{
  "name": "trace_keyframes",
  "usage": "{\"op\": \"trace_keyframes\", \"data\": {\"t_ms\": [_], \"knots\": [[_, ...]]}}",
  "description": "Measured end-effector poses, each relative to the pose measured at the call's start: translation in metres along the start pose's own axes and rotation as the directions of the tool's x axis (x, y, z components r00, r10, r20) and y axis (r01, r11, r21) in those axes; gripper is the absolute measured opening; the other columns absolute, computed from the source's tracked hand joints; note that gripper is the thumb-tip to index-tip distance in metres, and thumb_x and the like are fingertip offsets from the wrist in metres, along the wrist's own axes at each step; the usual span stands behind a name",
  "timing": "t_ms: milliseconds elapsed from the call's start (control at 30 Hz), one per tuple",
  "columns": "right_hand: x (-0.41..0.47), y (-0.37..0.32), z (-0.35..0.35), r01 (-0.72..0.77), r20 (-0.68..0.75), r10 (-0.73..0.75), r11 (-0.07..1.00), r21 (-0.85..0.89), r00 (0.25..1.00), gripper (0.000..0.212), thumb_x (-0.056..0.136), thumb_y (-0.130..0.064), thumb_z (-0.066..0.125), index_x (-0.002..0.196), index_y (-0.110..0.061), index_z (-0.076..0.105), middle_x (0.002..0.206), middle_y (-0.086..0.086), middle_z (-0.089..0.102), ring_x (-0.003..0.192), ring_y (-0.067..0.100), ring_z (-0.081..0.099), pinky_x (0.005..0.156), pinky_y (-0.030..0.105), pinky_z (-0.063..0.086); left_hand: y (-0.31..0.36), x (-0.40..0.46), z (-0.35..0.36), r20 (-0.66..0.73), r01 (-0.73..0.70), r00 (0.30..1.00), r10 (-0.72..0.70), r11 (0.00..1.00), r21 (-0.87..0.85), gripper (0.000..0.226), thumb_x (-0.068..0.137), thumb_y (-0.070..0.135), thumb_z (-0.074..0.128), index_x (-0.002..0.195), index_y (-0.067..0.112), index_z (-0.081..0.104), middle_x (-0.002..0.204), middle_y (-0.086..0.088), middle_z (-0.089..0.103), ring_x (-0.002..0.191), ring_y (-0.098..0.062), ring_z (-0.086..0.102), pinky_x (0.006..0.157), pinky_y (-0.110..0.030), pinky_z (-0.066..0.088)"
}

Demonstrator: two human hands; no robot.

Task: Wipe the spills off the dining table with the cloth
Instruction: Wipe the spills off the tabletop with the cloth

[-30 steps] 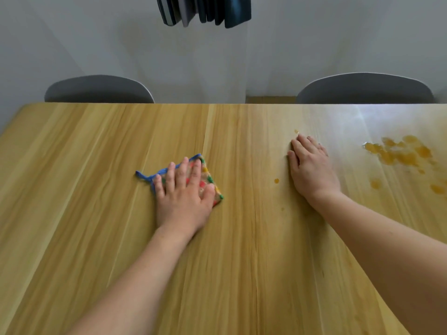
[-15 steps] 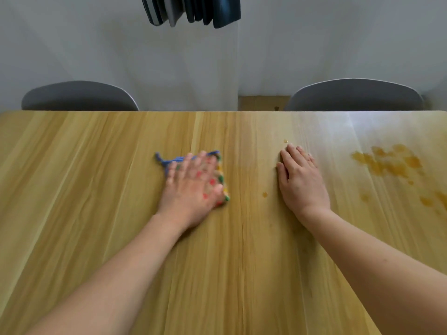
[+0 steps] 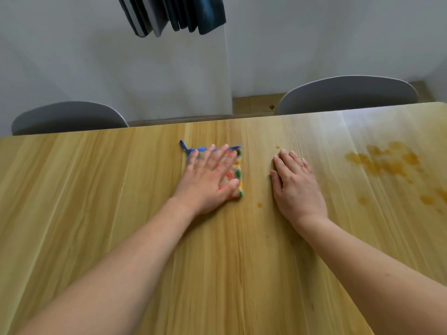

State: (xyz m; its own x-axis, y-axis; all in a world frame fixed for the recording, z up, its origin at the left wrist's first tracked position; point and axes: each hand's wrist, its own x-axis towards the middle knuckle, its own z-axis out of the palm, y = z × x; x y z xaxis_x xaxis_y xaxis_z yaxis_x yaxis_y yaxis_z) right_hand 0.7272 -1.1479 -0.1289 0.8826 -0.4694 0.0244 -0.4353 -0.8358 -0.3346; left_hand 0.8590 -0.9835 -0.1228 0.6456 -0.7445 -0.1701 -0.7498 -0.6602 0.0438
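Left hand: my left hand (image 3: 208, 180) presses flat, fingers spread, on the cloth (image 3: 233, 172).
Right hand: my right hand (image 3: 296, 187) lies flat, fingers straight, on the worktop (image 3: 96, 189), right of the cloth.
Spills: the orange spills (image 3: 384, 160) lie further right of the cloth.

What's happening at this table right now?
A person is wiping a wooden table. The left hand presses flat on a colourful cloth near the middle, while the right hand rests flat on the bare wood beside it. A small orange drop lies between the hands and another just beyond the right fingertips. The big orange spill to the right is not yet wiped. Two grey chairs stand at the far side.
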Motion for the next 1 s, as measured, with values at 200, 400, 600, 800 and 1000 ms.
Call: {"op": "trace_keyframes", "data": {"t_ms": [200, 400, 600, 800, 1000], "knots": [[0.001, 0.001, 0.000, 0.003, 0.009, -0.003, 1.000, -0.001, 1.000, 0.050, 0.104, -0.036, 0.022, 0.149, -0.017, 0.028, 0.158, -0.001, 0.019, 0.147, 0.013, 0.008, 0.120, 0.029, 0.000, -0.045, 0.035, -0.004, -0.023, 0.486, 0.870, -0.492, 0.866, -0.112, 0.066, 0.096, 0.054, 0.020, 0.154, 0.027, 0.002, 0.162, 0.003, -0.005, 0.148, -0.022, -0.007, 0.117, -0.049, -0.007], [0.001, 0.002, 0.002, 0.006, -0.003, -0.006, 1.000, 0.004, 1.000, 0.049, 0.103, -0.034, 0.027, 0.147, -0.015, 0.033, 0.157, 0.001, 0.024, 0.146, 0.015, 0.013, 0.120, 0.029, 0.002, 0.011, 0.079, -0.013, -0.011, 0.297, 0.954, -0.300, 0.947, -0.126, 0.063, 0.097, 0.052, 0.019, 0.153, 0.030, 0.000, 0.161, 0.005, -0.009, 0.147, -0.023, -0.012, 0.116, -0.052, -0.012], [0.001, -0.001, 0.001, -0.224, -0.119, 0.226, 0.974, 0.030, 0.967, 0.049, 0.103, -0.027, 0.028, 0.150, -0.012, 0.026, 0.158, 0.004, 0.020, 0.147, 0.018, 0.012, 0.120, 0.033, -0.001, 0.022, 0.092, -0.013, -0.005, 0.057, 0.998, -0.058, 0.990, -0.127, 0.057, 0.100, 0.047, 0.017, 0.153, 0.033, 0.001, 0.161, 0.009, -0.006, 0.147, -0.018, -0.013, 0.116, -0.050, -0.013], [0.003, -0.001, 0.004, -0.322, -0.080, 0.323, 0.947, 0.023, 0.943, 0.053, 0.100, -0.020, 0.025, 0.151, -0.007, 0.021, 0.159, 0.008, 0.012, 0.148, 0.019, 0.005, 0.120, 0.032, -0.002, 0.055, 0.111, -0.018, 0.026, 0.147, 0.989, -0.145, 0.976, -0.163, 0.057, 0.101, 0.044, 0.014, 0.154, 0.028, -0.001, 0.161, 0.006, -0.009, 0.147, -0.025, -0.015, 0.113, -0.054, -0.016], [0.005, -0.001, 0.005, -0.328, -0.077, 0.326, 0.945, -0.008, 0.942, 0.053, 0.098, -0.018, 0.028, 0.150, -0.006, 0.024, 0.159, 0.008, 0.015, 0.147, 0.019, 0.008, 0.120, 0.032, -0.002, 0.079, 0.102, -0.016, 0.026, -0.194, 0.980, 0.196, 0.979, -0.058, 0.057, 0.100, 0.049, 0.017, 0.153, 0.032, 0.002, 0.162, 0.008, -0.005, 0.148, -0.021, -0.010, 0.116, -0.052, -0.010]]}}
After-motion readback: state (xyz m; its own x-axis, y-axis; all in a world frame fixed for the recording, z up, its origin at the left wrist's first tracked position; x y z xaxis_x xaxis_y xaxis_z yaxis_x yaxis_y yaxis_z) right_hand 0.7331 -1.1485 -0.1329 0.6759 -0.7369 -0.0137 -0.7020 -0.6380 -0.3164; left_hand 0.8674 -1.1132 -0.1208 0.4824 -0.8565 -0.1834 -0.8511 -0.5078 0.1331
